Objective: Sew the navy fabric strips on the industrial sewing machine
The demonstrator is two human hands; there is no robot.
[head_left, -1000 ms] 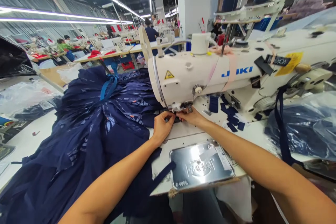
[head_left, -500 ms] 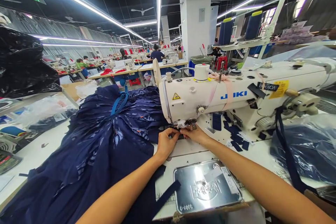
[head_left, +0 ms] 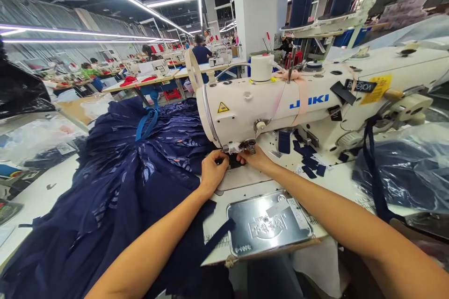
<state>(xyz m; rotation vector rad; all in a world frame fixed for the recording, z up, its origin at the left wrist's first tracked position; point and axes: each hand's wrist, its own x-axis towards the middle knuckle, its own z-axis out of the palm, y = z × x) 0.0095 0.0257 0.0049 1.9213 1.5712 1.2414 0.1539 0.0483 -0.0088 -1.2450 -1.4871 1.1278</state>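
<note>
A white sewing machine (head_left: 245, 103) stands across the table. Under the left end of its head, my left hand (head_left: 213, 170) has its thumb and fingers curled together; anything between them is too small to make out. Just right of it, my right hand (head_left: 257, 158) is at the needle area beside a dark spring-like part, its fingertips pinched near a small dark piece that I cannot identify. Navy fabric (head_left: 140, 201), gathered and tied with a blue strip (head_left: 147, 124), lies to the left of my left hand.
A silver metal lid (head_left: 268, 224) lies at the table's front edge, a navy strip (head_left: 219, 240) beside it. Small navy pieces (head_left: 308, 161) are scattered under the machine arm. A plastic-wrapped bundle (head_left: 403, 168) sits at right. People work at machines further back.
The view has tilted down and shifted. My hands, which were together at the needle, are now slightly apart, with a dark gap between the fingertips.
</note>
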